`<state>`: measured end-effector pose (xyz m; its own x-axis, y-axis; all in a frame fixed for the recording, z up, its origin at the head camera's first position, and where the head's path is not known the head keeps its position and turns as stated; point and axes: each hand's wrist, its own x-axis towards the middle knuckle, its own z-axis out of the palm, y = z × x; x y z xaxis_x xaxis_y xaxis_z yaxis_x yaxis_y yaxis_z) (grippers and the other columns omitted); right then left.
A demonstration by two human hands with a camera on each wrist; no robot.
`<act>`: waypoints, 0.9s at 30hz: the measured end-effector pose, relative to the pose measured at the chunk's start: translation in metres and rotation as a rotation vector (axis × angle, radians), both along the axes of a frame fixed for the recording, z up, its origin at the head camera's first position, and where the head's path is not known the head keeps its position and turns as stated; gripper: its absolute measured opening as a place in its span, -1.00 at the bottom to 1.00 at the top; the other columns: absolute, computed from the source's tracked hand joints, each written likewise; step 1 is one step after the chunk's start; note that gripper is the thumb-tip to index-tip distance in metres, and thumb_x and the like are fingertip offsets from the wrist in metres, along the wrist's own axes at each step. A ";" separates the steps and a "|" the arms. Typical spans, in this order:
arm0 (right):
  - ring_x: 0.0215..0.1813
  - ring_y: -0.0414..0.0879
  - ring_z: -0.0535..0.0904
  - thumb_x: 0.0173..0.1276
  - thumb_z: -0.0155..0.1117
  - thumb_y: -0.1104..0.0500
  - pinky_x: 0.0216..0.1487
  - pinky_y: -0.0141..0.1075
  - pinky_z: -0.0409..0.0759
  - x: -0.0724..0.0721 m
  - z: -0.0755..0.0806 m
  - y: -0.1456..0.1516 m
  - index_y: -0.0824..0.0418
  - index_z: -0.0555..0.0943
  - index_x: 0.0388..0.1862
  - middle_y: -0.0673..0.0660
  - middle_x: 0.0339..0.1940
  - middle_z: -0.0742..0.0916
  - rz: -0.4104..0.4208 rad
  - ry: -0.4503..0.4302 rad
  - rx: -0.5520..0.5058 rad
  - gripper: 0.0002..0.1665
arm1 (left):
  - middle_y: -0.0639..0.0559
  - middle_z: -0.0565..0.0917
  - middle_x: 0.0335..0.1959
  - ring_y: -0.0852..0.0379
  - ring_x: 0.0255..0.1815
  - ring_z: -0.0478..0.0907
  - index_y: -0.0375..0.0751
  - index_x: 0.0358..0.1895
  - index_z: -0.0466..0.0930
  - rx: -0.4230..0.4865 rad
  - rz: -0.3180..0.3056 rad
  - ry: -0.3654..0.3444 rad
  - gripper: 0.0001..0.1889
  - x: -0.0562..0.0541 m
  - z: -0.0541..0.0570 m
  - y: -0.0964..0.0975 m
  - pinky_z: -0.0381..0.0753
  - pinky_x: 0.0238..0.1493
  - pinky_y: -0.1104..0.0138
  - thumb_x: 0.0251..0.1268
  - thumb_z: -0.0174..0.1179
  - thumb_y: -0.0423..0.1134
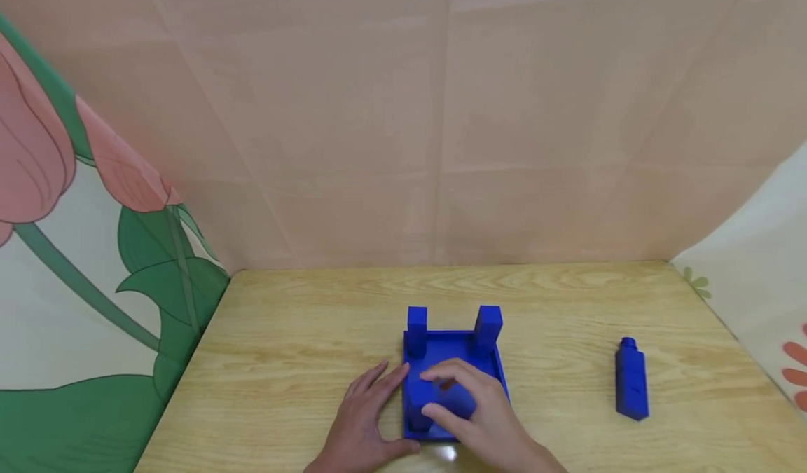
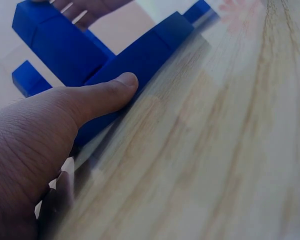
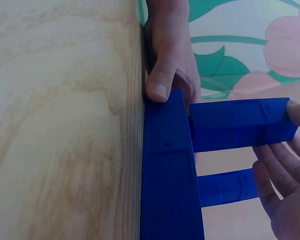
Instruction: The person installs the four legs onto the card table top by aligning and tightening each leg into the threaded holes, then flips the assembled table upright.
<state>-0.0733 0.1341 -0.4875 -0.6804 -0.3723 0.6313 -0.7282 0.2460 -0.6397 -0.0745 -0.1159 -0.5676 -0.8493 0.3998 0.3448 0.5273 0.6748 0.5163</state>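
Note:
A blue square base (image 1: 455,361) with a raised rim lies on the wooden table. Two blue posts stand upright at its far corners, the left post (image 1: 417,333) and the right post (image 1: 488,329). My right hand (image 1: 485,410) grips the upper end of a third post (image 3: 240,122), upright at the near left corner, between thumb and fingers. My left hand (image 1: 366,417) rests against that same corner, fingers along the left side and thumb (image 2: 107,97) pressed on the near edge. The foot of the gripped post is partly hidden by the rim.
To the right, a loose blue post (image 1: 632,382) with a round stub at its end lies on the wooden table (image 1: 302,333). A plain pinkish cloth (image 1: 441,122) hangs behind the table, and flowered cloth (image 1: 69,263) hangs at the left.

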 end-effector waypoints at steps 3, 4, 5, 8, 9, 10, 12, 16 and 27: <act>-0.08 -0.13 0.75 0.26 0.72 0.32 -0.01 -0.34 0.75 -0.001 -0.002 0.000 0.08 0.74 0.27 -0.06 -0.01 0.82 -0.012 0.024 0.000 -0.40 | 0.27 0.54 0.61 -0.14 0.65 0.43 0.23 0.75 0.35 0.004 -0.005 0.012 0.26 0.000 0.001 0.000 0.58 0.43 -0.29 -0.15 0.76 0.34; -0.07 -0.14 0.75 0.28 0.72 0.29 0.00 -0.35 0.75 -0.001 -0.002 0.000 0.10 0.75 0.29 -0.06 0.00 0.82 -0.009 0.028 0.004 -0.40 | 0.28 0.54 0.61 -0.14 0.65 0.43 0.23 0.74 0.35 0.003 -0.006 0.012 0.25 0.000 0.002 0.001 0.58 0.43 -0.29 -0.14 0.75 0.35; -0.07 -0.15 0.74 0.30 0.71 0.27 0.00 -0.35 0.75 -0.001 -0.003 0.000 0.13 0.75 0.33 -0.07 0.00 0.81 -0.001 0.031 0.007 -0.39 | 0.28 0.54 0.61 -0.14 0.65 0.43 0.23 0.74 0.35 0.003 -0.006 0.013 0.25 0.000 0.002 0.001 0.58 0.43 -0.29 -0.14 0.75 0.34; -0.03 -0.17 0.71 0.40 0.64 0.24 -0.03 -0.35 0.73 -0.001 -0.004 0.000 0.16 0.72 0.45 -0.06 0.03 0.77 0.030 0.048 0.028 -0.36 | 0.29 0.54 0.62 -0.13 0.66 0.42 0.22 0.74 0.36 0.008 -0.008 0.006 0.24 0.000 0.003 0.001 0.57 0.45 -0.29 -0.13 0.75 0.34; -0.01 -0.18 0.71 0.43 0.61 0.23 -0.03 -0.35 0.72 -0.001 -0.004 0.000 0.15 0.71 0.47 -0.06 0.05 0.76 0.037 0.050 0.038 -0.37 | 0.28 0.54 0.61 -0.13 0.66 0.42 0.21 0.74 0.37 0.008 -0.009 0.008 0.24 0.000 0.003 0.001 0.57 0.44 -0.29 -0.13 0.75 0.34; 0.02 -0.19 0.70 0.46 0.58 0.25 -0.03 -0.34 0.73 0.000 -0.004 0.000 0.12 0.70 0.49 -0.06 0.08 0.76 0.043 0.044 0.046 -0.37 | 0.29 0.54 0.61 -0.13 0.66 0.42 0.21 0.74 0.37 0.008 -0.009 0.007 0.23 0.000 0.003 0.001 0.57 0.44 -0.29 -0.13 0.75 0.34; 0.06 -0.19 0.69 0.51 0.52 0.29 -0.05 -0.31 0.72 0.000 -0.005 0.000 0.11 0.68 0.52 -0.06 0.11 0.74 0.062 0.037 0.052 -0.37 | 0.29 0.54 0.62 -0.13 0.66 0.42 0.22 0.74 0.37 0.011 -0.010 -0.005 0.23 0.000 0.003 0.000 0.56 0.45 -0.29 -0.11 0.74 0.35; 0.09 -0.18 0.68 0.49 0.44 0.38 -0.02 -0.25 0.75 0.002 -0.005 0.001 0.09 0.67 0.53 -0.05 0.16 0.73 0.087 0.004 0.046 -0.34 | 0.30 0.53 0.62 -0.13 0.67 0.40 0.25 0.74 0.35 0.008 -0.006 -0.026 0.22 0.001 0.004 0.000 0.56 0.45 -0.31 -0.09 0.73 0.36; -0.03 -0.20 0.72 0.39 0.62 0.30 -0.04 -0.29 0.75 0.002 0.000 0.000 0.07 0.68 0.30 -0.02 0.15 0.79 0.028 -0.051 0.034 -0.46 | 0.26 0.55 0.61 -0.13 0.64 0.43 0.26 0.74 0.35 0.001 0.003 0.005 0.22 0.001 0.004 0.000 0.59 0.41 -0.31 -0.08 0.73 0.36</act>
